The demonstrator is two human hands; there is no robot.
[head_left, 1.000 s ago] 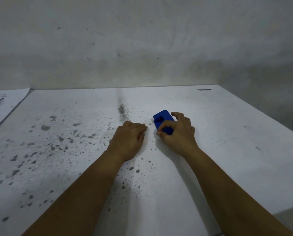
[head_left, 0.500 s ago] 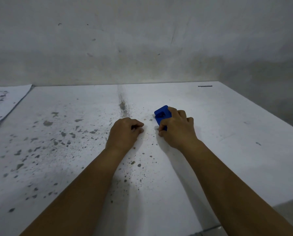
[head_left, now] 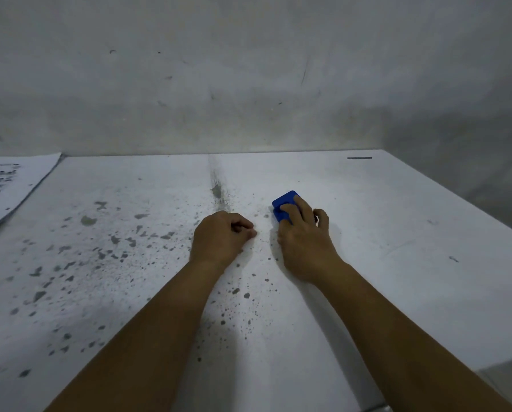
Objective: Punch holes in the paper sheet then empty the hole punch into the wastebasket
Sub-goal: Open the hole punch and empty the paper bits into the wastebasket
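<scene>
A small blue hole punch [head_left: 283, 203] sits on the white table [head_left: 397, 233] just right of centre. My right hand [head_left: 304, 236] lies over its near side, fingers pressed on top of it and curled around it. My left hand [head_left: 220, 236] rests as a closed fist on the table a little left of the punch, apart from it; whether it pinches anything is hidden. A printed paper sheet [head_left: 8, 188] lies at the far left edge of the table. No wastebasket is in view.
The table top is speckled with grey stains, thickest on the left half and along a dark streak [head_left: 217, 188] at the centre. A grey wall [head_left: 249, 84] rises behind the table. The table's right edge [head_left: 487, 221] drops to the floor.
My right hand has slid further over the blue punch, covering more of it. My left fist has curled tighter and stayed in place. The camera has shifted slightly.
</scene>
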